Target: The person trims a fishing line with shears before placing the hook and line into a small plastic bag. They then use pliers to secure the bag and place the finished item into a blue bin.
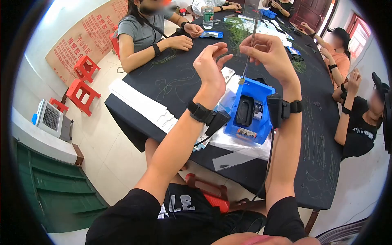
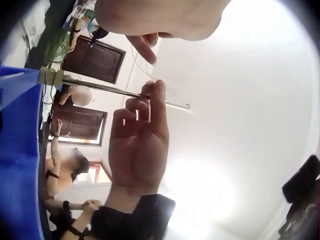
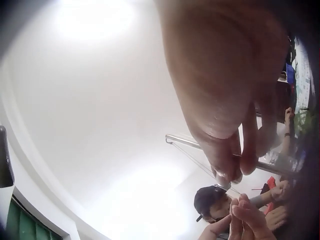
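Note:
A thin metal rod [image 1: 254, 34] rises from the blue bin [image 1: 266, 86], with a tan clip [image 2: 51, 76] at its base. In the right wrist view, a fine thread [image 3: 192, 159] runs from the hooked rod tip down toward both hands' fingertips. My right hand [image 1: 267, 53] is beside the rod, thumb and forefinger pinched together at the thread; its bent fingers overlap the rod in the left wrist view. Left of the rod is my left hand [image 1: 210, 69], palm turned inward. Its fingertips [image 3: 241, 204] come together at the thread's lower end in the right wrist view.
Inside the bin lie a black tray [image 1: 245, 111] and a small box [image 1: 258, 110]. White paper strips [image 1: 141, 104] and a clear plastic sheet [image 1: 237, 158] lie along the near edge. Green threads [image 1: 239, 32] and a water bottle [image 1: 208, 16] are farther back. Other people sit around the black-covered table.

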A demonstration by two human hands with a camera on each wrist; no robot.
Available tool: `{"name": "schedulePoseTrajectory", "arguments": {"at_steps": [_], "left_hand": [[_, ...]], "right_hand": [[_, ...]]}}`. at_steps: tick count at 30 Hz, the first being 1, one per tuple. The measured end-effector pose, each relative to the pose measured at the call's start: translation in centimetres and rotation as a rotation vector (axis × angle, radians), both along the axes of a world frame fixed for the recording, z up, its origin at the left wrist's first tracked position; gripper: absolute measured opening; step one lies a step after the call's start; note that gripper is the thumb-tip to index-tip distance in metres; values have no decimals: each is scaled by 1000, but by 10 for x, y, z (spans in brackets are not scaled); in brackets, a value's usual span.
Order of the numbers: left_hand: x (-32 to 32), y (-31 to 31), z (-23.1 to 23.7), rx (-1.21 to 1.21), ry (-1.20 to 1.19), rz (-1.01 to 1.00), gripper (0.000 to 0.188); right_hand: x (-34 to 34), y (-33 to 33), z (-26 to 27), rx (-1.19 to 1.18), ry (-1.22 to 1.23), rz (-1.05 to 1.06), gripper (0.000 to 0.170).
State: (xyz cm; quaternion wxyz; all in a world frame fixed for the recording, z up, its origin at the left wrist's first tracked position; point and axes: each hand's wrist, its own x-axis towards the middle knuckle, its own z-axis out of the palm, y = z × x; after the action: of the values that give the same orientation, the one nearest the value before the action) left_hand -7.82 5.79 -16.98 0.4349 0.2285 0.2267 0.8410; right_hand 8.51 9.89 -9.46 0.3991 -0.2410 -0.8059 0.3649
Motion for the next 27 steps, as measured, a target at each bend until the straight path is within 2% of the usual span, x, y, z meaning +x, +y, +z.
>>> {"name": "schedulePoseTrajectory", "arguments": {"at_steps": [2, 4, 5, 7, 9, 12, 17, 19, 20, 22, 23, 25, 26, 27], "left_hand": [[0, 1, 2, -21, -85, 8, 22], [-3, 2, 4, -127, 91, 169, 22], [-5, 2, 5, -126, 92, 171, 22], [-6, -1, 12, -68, 253, 317, 24], [-3, -1, 16, -43, 278, 313, 23], [0, -2, 23, 1, 356, 297, 23], [5, -10, 57, 163, 506, 221, 29], [7, -14, 74, 232, 712, 152, 32], [5, -11, 77, 232, 717, 153, 32], [2, -5, 84, 249, 996, 187, 31], [1, -3, 85, 250, 1002, 184, 31], [1, -5, 91, 239, 1133, 339, 26], [1, -6, 93, 240, 1139, 332, 26], [1, -7, 95, 247, 1217, 413, 24]], "right_hand": [[-1, -4, 0, -50, -52, 2, 17], [1, -2, 0, -40, -107, 2, 17], [2, -1, -1, -76, -161, 15, 16], [2, 0, -7, -116, -212, 25, 14], [2, 1, -12, -181, -428, 71, 9], [-4, 0, -18, -208, -503, 31, 7], [-2, 0, -19, -198, -507, 34, 8], [0, 4, -22, -201, -483, 75, 9], [0, 6, -23, -201, -478, 76, 9], [1, 8, -25, -190, -472, 104, 9], [2, 9, -26, -192, -466, 103, 9], [3, 9, -26, -200, -455, 103, 10], [3, 9, -26, -204, -448, 100, 10], [3, 9, -26, -221, -447, 103, 9]]}}
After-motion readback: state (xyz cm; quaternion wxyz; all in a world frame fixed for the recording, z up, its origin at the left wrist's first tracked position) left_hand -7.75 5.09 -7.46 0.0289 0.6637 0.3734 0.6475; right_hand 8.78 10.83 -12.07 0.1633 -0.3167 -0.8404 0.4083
